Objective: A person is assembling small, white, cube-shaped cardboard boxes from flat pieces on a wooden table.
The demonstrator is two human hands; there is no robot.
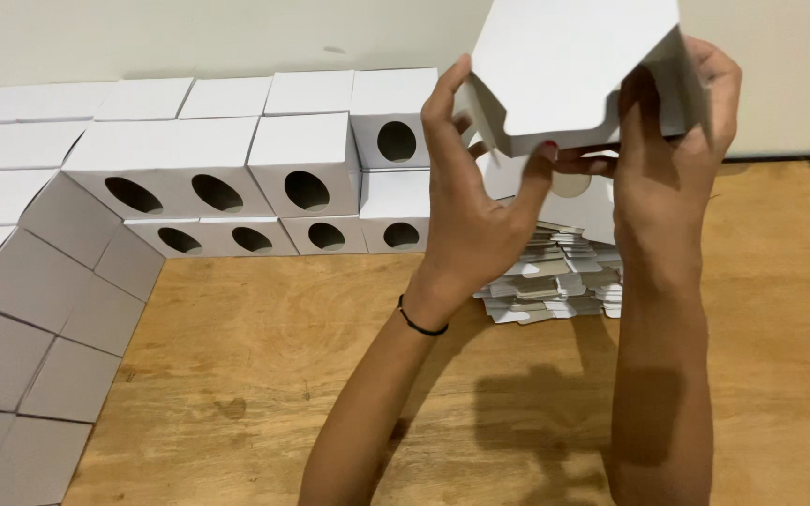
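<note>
Hands folding white carton, upper right of frame

Boxes first: finished white boxes (236, 178) with round holes sit stacked in rows across upper left to centre, more running down the left edge. Wooden table (283, 375) fills the lower frame. Left hand (471, 215), black band on the wrist, is at centre, fingers raised and spread, thumb and fingertips pressing the left side flap of the half-folded carton (574, 66). Carton is held up off the table at upper right, above both hands, open side facing down toward the camera, rounded tuck flap hanging at its lower edge; long axis runs roughly left-right between the hands. Right hand (677, 159) grasps the carton's right wall, fingers wrapped behind, thumb under the flap. Both hands touching it, neither nearer. Below and behind the hands, a pile of flat unfolded blanks (555, 281) lies on the table, right of centre.
</note>
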